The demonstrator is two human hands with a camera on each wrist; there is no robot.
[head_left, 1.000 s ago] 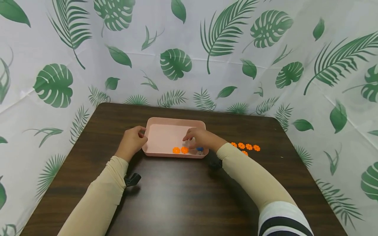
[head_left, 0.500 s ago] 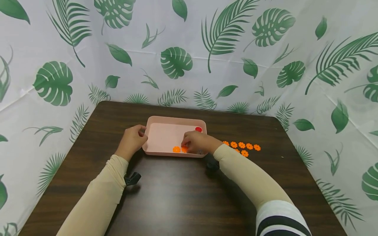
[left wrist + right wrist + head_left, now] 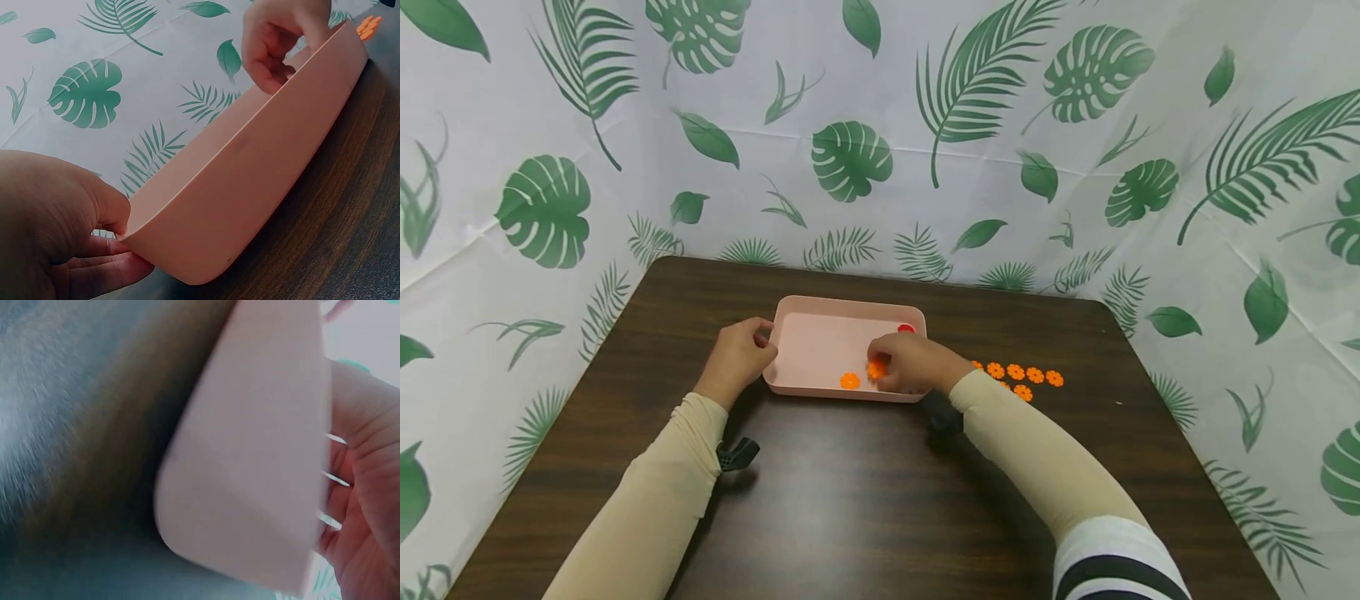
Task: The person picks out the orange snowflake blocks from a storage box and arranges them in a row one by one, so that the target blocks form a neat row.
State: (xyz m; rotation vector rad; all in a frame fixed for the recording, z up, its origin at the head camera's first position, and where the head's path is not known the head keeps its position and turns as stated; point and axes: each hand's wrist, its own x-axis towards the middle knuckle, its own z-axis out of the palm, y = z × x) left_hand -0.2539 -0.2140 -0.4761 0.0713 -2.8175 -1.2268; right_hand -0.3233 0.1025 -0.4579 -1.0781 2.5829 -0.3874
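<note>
A shallow pink tray point(image 3: 820, 392) sits on the table, and my left hand point(image 3: 737, 357) pinches its left rim between thumb and fingers. In the left wrist view, the left hand point(image 3: 62, 225) is at the tray's near corner. My right hand point(image 3: 917, 362) reaches into the tray's right part and pinches an orange flower-shaped disc point(image 3: 876, 369). Another orange disc point(image 3: 850, 381) lies in the tray, left of those fingers. Behind the right hand, a red piece point(image 3: 906, 328) shows partly at the tray's back right. In the right wrist view the tray wall hides the right fingertips.
Several orange flower-shaped discs point(image 3: 1015, 372) lie in rows on the table right of the tray, partly behind the right forearm. The dark wooden table point(image 3: 850, 500) reaches back to a white leaf-print cloth point(image 3: 737, 208).
My right hand has come down onto an orange disc and drawn it slightly up and right. The red piece has come into view behind the hand. My left hand stays on the rim.
</note>
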